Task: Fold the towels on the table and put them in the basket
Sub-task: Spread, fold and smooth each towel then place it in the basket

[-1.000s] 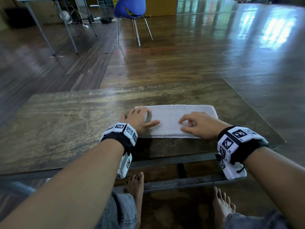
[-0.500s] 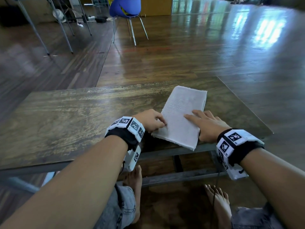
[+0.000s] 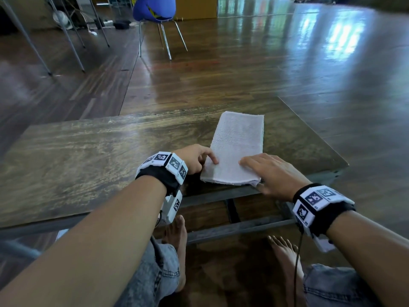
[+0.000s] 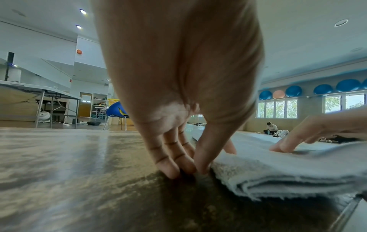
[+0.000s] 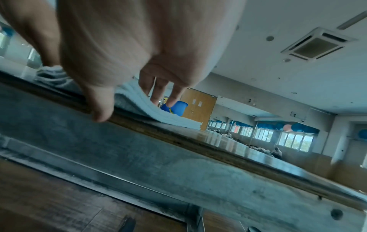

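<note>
**Towel lay lengthwise, both hands at its near end**

Towel point(image 3: 238, 149), a pale narrow strip already folded into layers, lay on the right part of the counter point(image 3: 88, 156), its long axis running from the near edge toward the far edge, tilted a little to the right at the far end. Its near short end sat at the near edge of the counter, just in front of the person.

The left hand point(image 3: 195, 158) was at the near-left corner of the towel. In the left wrist view its fingers point(image 4: 174, 163) were curled down against the counter with the thumb pressed into the stacked edge, so that grip was narrow and pinching the towel's corner. The right hand point(image 3: 271, 173) lay over the near-right corner, fingers spread and fairly straight on top of the cloth, thumb hanging past the near edge of the counter; its grip was wide and held nothing closed.

Both hands were equally near the near end, and the free far end lay straight ahead of them. A next fold would probably carry the near end forward along that axis. No basket showed in any view.
</note>
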Tool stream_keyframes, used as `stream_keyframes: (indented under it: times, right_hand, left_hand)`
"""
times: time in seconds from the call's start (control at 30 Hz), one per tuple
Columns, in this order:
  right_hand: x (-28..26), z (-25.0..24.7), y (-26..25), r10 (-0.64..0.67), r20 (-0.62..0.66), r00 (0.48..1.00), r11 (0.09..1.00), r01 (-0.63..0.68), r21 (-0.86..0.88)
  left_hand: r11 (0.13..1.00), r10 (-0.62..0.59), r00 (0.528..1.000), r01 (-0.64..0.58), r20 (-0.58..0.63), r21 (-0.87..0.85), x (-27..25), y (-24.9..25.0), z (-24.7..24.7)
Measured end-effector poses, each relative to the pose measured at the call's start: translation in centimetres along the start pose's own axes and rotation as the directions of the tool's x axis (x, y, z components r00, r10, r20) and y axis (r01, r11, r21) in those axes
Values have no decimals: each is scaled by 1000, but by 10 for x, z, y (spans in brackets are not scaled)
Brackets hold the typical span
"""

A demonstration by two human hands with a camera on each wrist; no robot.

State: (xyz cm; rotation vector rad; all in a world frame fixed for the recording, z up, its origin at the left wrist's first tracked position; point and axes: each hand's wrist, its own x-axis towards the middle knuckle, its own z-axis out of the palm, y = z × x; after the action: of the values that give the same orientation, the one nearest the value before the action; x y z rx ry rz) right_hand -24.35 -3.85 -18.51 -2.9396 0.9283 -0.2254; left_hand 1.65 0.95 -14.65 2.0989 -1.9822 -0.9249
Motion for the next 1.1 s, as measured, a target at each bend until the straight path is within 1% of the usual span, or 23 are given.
stream_keyframes:
  times: [0.03, 0.07, 0.13, 0.2, 0.27, 0.33, 0.37, 0.4, 0.43, 0.47, 0.5, 0.53, 0.57, 0.6, 0.63, 0.67, 0.77, 0.83, 0.93, 1.0, 1.1]
  right_hand:
    - [-1, -2, 0, -1, -52, 999, 999, 3, 40]
    - [-1, -4, 0, 27, -83, 996, 995, -18, 99]
    - [1, -8, -1, 142, -130, 981, 959, -103, 265]
    - [6, -15, 1, 244, -230, 942, 898, -130, 420]
    - [11, -26, 3, 314, -299, 901, 829, -106, 549]
    - [15, -39, 5, 352, -302, 886, 735, -63, 675]
    - [17, -45, 7, 377, -291, 879, 680, -49, 732]
    - [19, -49, 10, 424, -257, 868, 613, -67, 787]
    - [22, -51, 15, 481, -186, 857, 547, -128, 827]
    - [24, -50, 21, 530, -74, 845, 490, -234, 840]
    - [26, -48, 26, 563, 70, 823, 440, -371, 818]
    - [26, -44, 30, 579, 217, 786, 389, -500, 774]
    - [26, -40, 33, 579, 335, 743, 344, -595, 726]
    - [27, -36, 37, 575, 406, 710, 317, -651, 690]
    - [28, -34, 40, 577, 436, 690, 308, -679, 667]
    - [29, -33, 44, 586, 438, 682, 312, -688, 655]
    - [37, -35, 54, 649, 357, 672, 356, -683, 638]
    - [41, -34, 59, 679, 317, 662, 378, -686, 622]
    - [46, -28, 63, 686, 341, 643, 372, -712, 596]
    - [49, -25, 66, 689, 366, 626, 343, -726, 597]
    - [53, -24, 69, 678, 392, 622, 327, -732, 597]
  left_hand:
    - [1000, -10, 1000, 10, -17, 1, -1, -1, 0]
    - [1000, -30, 999, 30, -32, 1, -1, -3, -1]
    - [998, -56, 998, 58, -42, 27, -2, -6, -1]
    - [999, -29, 999, 30, -34, 42, 0, -6, 0]
    - [999, 23, 999, -25, -40, -43, 1, -3, 0]
    - [973, 77, 992, -97, -100, -211, 2, 2, -2]
    - [946, 79, 987, -118, -140, -300, 3, 5, -4]
    - [927, 48, 984, -107, -169, -360, 5, 8, -7]
    - [923, -3, 985, -64, -173, -380, 9, 9, -9]
    - [931, -47, 988, -10, -147, -365, 13, 9, -9]
    - [943, -80, 992, 44, -97, -329, 17, 9, -8]
    - [956, -100, 994, 84, -41, -281, 20, 9, -6]
    - [966, -109, 994, 107, 3, -233, 23, 10, -3]
    - [973, -112, 993, 115, 24, -200, 26, 10, 0]
    - [975, -111, 994, 113, 19, -191, 30, 11, 1]
    - [974, -108, 994, 104, -7, -199, 36, 11, 2]
    - [970, -108, 981, 68, -163, -233, 53, 18, 1]
    - [977, -122, 967, 77, -223, -200, 63, 24, 3]
    - [987, -154, 967, 140, -201, -85, 74, 28, 9]
    - [985, -168, 969, 157, -183, -70, 80, 29, 10]
    - [982, -184, 968, 175, -170, -70, 86, 29, 8]
